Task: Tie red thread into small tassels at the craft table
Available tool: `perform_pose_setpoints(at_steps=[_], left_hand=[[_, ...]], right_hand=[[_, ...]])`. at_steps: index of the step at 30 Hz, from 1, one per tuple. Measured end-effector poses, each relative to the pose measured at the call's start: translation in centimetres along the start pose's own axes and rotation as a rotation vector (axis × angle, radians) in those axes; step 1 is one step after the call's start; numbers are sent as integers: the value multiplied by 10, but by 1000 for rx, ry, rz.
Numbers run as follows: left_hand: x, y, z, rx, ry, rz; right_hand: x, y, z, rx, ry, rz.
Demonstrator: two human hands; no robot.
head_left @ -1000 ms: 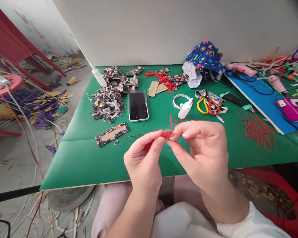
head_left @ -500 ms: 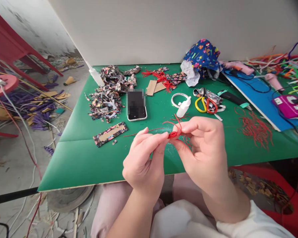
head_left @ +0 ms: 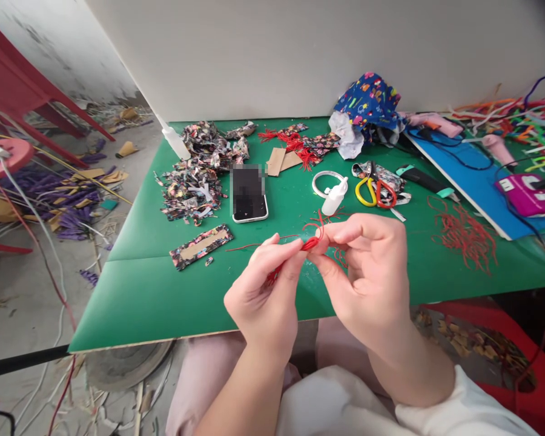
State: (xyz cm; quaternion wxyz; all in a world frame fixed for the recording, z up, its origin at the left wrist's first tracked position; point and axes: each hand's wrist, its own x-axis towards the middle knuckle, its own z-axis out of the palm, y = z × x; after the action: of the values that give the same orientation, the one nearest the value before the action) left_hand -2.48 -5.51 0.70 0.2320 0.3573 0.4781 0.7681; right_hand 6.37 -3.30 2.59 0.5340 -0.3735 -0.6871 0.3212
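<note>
Between my two hands, above the front part of the green table (head_left: 136, 297), is a small bundle of red string (head_left: 310, 243), bent over in loops. My left hand (head_left: 267, 278) is closed, pinching the bundle between thumb and fingertips; more red strands show inside its palm. From the right, my right hand (head_left: 367, 260) pinches the bundle's looped end, with a loose strand curling above the fingers. Below and behind the hands, red string scraps lie on the table. A small white squeeze bottle (head_left: 333, 200) stands just beyond my right hand.
A phone (head_left: 249, 197), a fabric-wrapped cardboard strip (head_left: 202, 246) and a pile of floral fabric scraps (head_left: 191, 192) lie on the left. Farther right are scissors (head_left: 376, 192), a box cutter (head_left: 424, 180), loose red strings (head_left: 465, 233) and a blue board (head_left: 463, 181).
Both hands have shifted very slightly left with the red bundle. More of its looped end shows between the fingertips, and red strands now appear within my left palm.
</note>
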Motion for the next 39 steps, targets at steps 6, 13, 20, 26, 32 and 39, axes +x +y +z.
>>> perform_pose_setpoints(at_steps=[6, 13, 20, 26, 32, 39], left_hand=[[6, 1, -4, -170, 14, -314], [15, 4, -7, -330, -10, -540], [12, 1, -7, -236, 34, -440], [15, -4, -14, -333, 19, -561], [21, -13, -24, -434, 86, -713], [20, -17, -31, -372, -24, -646]], right_hand=[[-1, 2, 1, 11, 3, -18], [3, 0, 5, -178, 11, -117], [9, 4, 8, -404, 22, -327], [16, 14, 9, -348, -28, -193], [12, 17, 19, -210, -118, -73], [24, 28, 35, 169, -205, 211]])
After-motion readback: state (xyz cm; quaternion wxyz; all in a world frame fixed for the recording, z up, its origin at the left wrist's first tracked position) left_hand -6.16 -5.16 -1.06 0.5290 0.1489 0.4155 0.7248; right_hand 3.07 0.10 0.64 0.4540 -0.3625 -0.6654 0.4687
